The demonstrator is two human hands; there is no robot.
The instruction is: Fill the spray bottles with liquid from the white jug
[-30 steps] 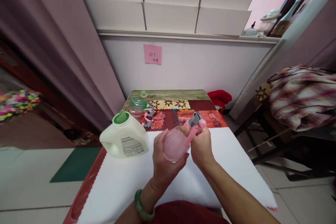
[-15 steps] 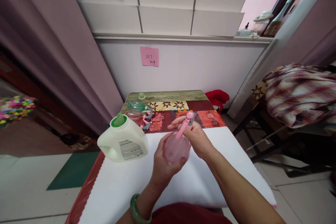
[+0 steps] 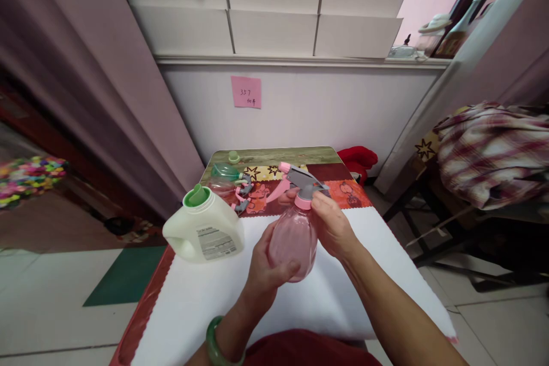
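A clear pink spray bottle [image 3: 295,243] is held up over the white cloth, slightly tilted. My left hand [image 3: 266,271] wraps round its body from the left, thumb across the front. At the neck, my right hand [image 3: 332,223] has its fingers closed on the pink collar [image 3: 302,203] below the grey and pink trigger head [image 3: 295,177]. The nozzle and trigger point to the left. Some right-hand fingers are hidden behind the neck. Left of my hands stands a whitish-green jug [image 3: 206,229] with a green spout, uncapped.
Behind the jug lie a green spray bottle [image 3: 225,172] and a pink spray bottle [image 3: 222,187] on their sides. A small green cap [image 3: 234,156] sits at the table's far edge. Plaid cloth [image 3: 493,154] is heaped on a chair at right.
The trigger head has turned so its nozzle, which pointed towards me, now points left. The bottle stands more upright, and my right hand has shifted round the collar.
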